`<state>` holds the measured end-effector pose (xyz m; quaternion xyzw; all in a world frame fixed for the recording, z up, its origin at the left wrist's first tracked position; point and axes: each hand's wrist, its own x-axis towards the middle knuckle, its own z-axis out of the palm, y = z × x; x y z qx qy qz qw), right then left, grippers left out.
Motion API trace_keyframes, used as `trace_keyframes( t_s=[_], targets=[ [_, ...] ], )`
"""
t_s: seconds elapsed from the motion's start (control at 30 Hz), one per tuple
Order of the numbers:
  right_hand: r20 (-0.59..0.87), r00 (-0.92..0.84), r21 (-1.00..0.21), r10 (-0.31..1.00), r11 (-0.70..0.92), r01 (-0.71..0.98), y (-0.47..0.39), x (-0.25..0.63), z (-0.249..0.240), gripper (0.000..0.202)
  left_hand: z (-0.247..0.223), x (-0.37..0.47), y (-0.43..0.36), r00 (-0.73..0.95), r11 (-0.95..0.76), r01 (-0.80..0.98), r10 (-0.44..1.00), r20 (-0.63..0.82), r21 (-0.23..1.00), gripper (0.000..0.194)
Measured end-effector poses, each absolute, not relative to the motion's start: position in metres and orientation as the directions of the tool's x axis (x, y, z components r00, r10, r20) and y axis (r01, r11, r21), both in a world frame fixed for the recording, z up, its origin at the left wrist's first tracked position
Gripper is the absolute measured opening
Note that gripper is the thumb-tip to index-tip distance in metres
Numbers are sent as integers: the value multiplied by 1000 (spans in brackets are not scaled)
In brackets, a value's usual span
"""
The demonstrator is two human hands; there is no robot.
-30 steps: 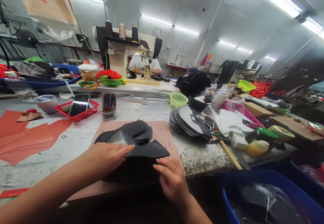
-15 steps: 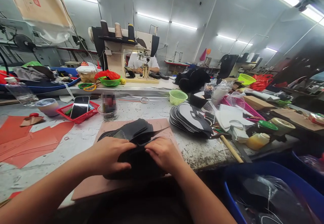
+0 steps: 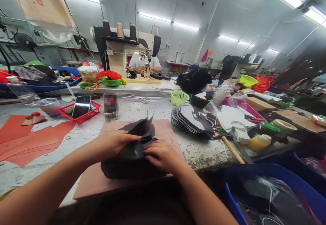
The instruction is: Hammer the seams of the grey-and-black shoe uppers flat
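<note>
A stack of black flat pieces [image 3: 122,169] lies on a pinkish board [image 3: 88,182] at the table's front edge. My left hand [image 3: 115,143] is closed on a black piece [image 3: 137,126] whose tips stand up, blurred, over the back of the stack. My right hand [image 3: 161,155] rests at the stack's right side, fingers bent together on the black material; what they pinch, if anything, is hidden. Right of the board sits a fanned pile of grey and black cut pieces [image 3: 191,119].
Red sheets [image 3: 33,138] and a red basket with a phone [image 3: 88,116] lie at the left. A wooden-handled hammer [image 3: 233,149] and a blue bin [image 3: 229,191] are at the right. Across the table, a person [image 3: 155,63] sits behind a sewing machine [image 3: 115,55].
The black piece between my hands has swung up, its tip turning from the right to upward. My right hand has moved slightly down and left, and my left hand has shifted slightly right.
</note>
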<state>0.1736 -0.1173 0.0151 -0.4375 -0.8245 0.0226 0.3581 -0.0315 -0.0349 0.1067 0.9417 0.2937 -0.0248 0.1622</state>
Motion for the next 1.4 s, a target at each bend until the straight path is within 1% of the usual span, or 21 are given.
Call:
trace_keyframes(
  t_s=[0.07, 0.13, 0.2, 0.27, 0.33, 0.37, 0.4, 0.47, 0.53, 0.63, 0.73, 0.87, 0.97, 1.0, 1.07, 1.13, 1.17, 1.2, 1.23, 1.3, 1.4],
  targets=[
    [636, -314, -335, 705, 618, 711, -116, 173, 23, 9, 110, -30, -42, 815, -788, 579, 550, -184, 210, 45],
    [732, -233, -279, 640, 594, 754, -117, 171, 29, 12, 110, -29, -46, 798, -784, 600, 572, -189, 163, 52],
    [833, -157, -192, 530, 543, 818, -120, 169, 32, 15, 107, -29, -44, 781, -766, 622, 595, -190, 160, 50],
    [868, -147, -135, 474, 511, 849, -123, 167, 30, 15, 104, -29, -37, 774, -743, 632, 619, -134, 218, 49],
    [795, -222, -157, 565, 545, 823, -124, 168, 24, 5, 102, -30, -28, 783, -740, 599, 622, -30, 306, 52],
    [717, -273, -196, 641, 561, 804, -124, 170, 21, 10, 102, -30, -25, 790, -744, 573, 612, 7, 344, 52],
    [625, -314, -242, 714, 560, 792, -122, 172, 18, 20, 103, -30, -23, 800, -746, 554, 600, 11, 368, 51],
    [460, -362, -315, 811, 530, 787, -119, 176, 14, 35, 105, -29, -22, 811, -740, 558, 583, -56, 377, 49],
    [356, -383, -366, 852, 504, 782, -115, 181, 14, 35, 106, -28, -24, 801, -729, 586, 587, -116, 354, 48],
    [288, -410, -431, 865, 500, 751, -111, 185, 18, 27, 105, -26, -28, 796, -730, 590, 597, -99, 345, 50],
    [261, -404, -489, 877, 481, 728, -109, 189, 22, 17, 106, -24, -30, 802, -741, 590, 582, -131, 320, 50],
    [215, -368, -530, 905, 424, 734, -106, 194, 27, 25, 109, -21, -38, 790, -760, 613, 590, -165, 216, 45],
    [273, -325, -551, 905, 424, 718, -106, 194, 29, 25, 108, -19, -46, 784, -777, 617, 593, -185, 124, 45],
    [341, -297, -555, 892, 446, 702, -107, 194, 29, 25, 107, -19, -47, 780, -781, 618, 594, -196, 92, 47],
    [553, -190, -515, 811, 513, 687, -109, 192, 28, 25, 104, -18, -46, 772, -779, 624, 605, -196, 57, 46],
    [772, -22, -423, 635, 540, 727, -113, 191, 27, 22, 104, -19, -40, 772, -768, 633, 619, -145, 92, 45],
    [841, 43, -380, 539, 533, 756, -115, 191, 26, 21, 106, -21, -35, 765, -754, 644, 635, -106, 133, 44],
    [877, 82, -354, 474, 521, 777, -117, 191, 25, 19, 110, -24, -30, 749, -730, 659, 660, -61, 183, 44],
    [885, 95, -352, 456, 519, 779, -118, 191, 25, 18, 114, -26, -24, 725, -701, 672, 688, -22, 236, 45],
    [843, 64, -400, 533, 544, 737, -118, 189, 26, 16, 126, -32, -12, 667, -638, 691, 744, 40, 339, 48],
    [667, -106, -508, 738, 554, 660, -115, 181, 29, 11, 142, -40, 3, 625, -597, 662, 773, 106, 453, 55]
  ],
)
